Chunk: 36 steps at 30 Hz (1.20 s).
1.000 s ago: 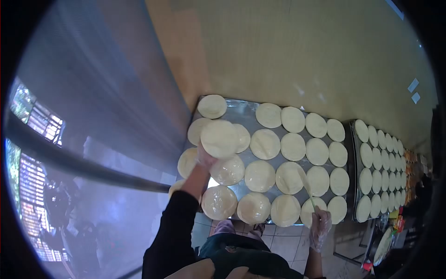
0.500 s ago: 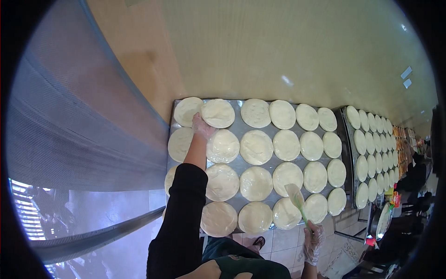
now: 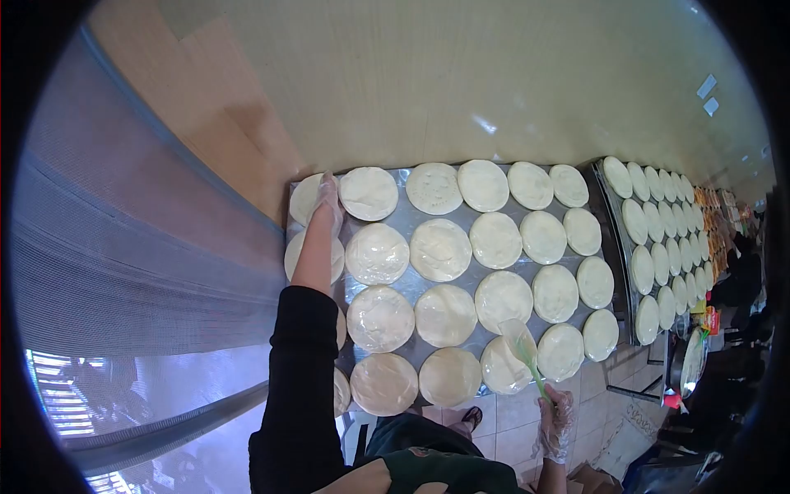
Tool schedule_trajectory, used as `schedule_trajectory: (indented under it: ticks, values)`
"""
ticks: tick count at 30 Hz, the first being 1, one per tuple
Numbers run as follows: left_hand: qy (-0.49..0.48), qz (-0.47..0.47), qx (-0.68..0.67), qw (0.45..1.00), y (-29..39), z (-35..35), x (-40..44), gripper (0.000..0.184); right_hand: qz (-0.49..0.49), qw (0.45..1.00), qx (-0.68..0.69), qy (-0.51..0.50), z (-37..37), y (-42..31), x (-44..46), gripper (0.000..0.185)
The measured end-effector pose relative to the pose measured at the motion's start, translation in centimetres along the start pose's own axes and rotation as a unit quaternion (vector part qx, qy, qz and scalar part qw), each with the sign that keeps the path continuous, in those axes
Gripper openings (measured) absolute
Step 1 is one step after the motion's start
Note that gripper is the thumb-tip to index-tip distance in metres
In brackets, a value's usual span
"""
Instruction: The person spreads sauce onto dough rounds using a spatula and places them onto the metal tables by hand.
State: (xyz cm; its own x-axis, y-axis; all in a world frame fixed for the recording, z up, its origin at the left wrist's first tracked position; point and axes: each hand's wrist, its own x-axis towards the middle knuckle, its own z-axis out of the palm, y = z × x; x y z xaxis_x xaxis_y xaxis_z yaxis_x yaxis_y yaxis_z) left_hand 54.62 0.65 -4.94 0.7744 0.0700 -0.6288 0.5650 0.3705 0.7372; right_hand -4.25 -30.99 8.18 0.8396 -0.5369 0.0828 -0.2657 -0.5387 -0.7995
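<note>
Rows of round, flat pale dough discs lie on a foil-covered metal tray (image 3: 395, 176). My left hand (image 3: 327, 194), in a clear glove, reaches to the far left corner. It is over the right edge of a corner dough disc (image 3: 304, 198), beside the second dough disc (image 3: 368, 193) of that row. Its fingers appear stretched and hold nothing I can see; the fingertips are small and partly hidden. My right hand (image 3: 557, 421), also gloved, is closed around the green handle of a spatula (image 3: 520, 344). The spatula's translucent blade is above a glossy dough disc (image 3: 504, 370) in the nearest row.
Another tray of dough discs (image 3: 643, 267) stands to the right, with orange-topped items beyond it. A smooth wall (image 3: 461, 82) runs along the back. Grey mesh fabric (image 3: 164, 272) hangs at the left. Dark-clothed people (image 3: 736, 280) are at the far right.
My left hand has moved left and away from me, from beside the second disc to the corner disc. The spatula stays in my right hand, with little movement. The view has shifted slightly.
</note>
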Motion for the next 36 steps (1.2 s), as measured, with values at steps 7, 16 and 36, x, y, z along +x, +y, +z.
schedule_trajectory:
  ticks: [7, 16, 36]
  values:
    - [0.012, 0.024, 0.147, 0.989, 1.3, -1.0, -1.0, 0.053, 0.012, 0.999, 0.015, 0.025, -0.7, 1.6, -0.6, 0.039]
    - [-0.081, -0.293, -0.167, 0.938, -6.3, 10.7, -6.9, 0.063, 0.126, 0.979, 0.133, 0.084, -0.7, 1.1, -0.6, 0.034]
    - [-0.245, -0.035, -0.187, 0.951, -11.3, 9.2, 3.6, 0.058, 0.287, 0.933, 0.212, 0.040, -6.5, 1.9, -2.1, 0.047]
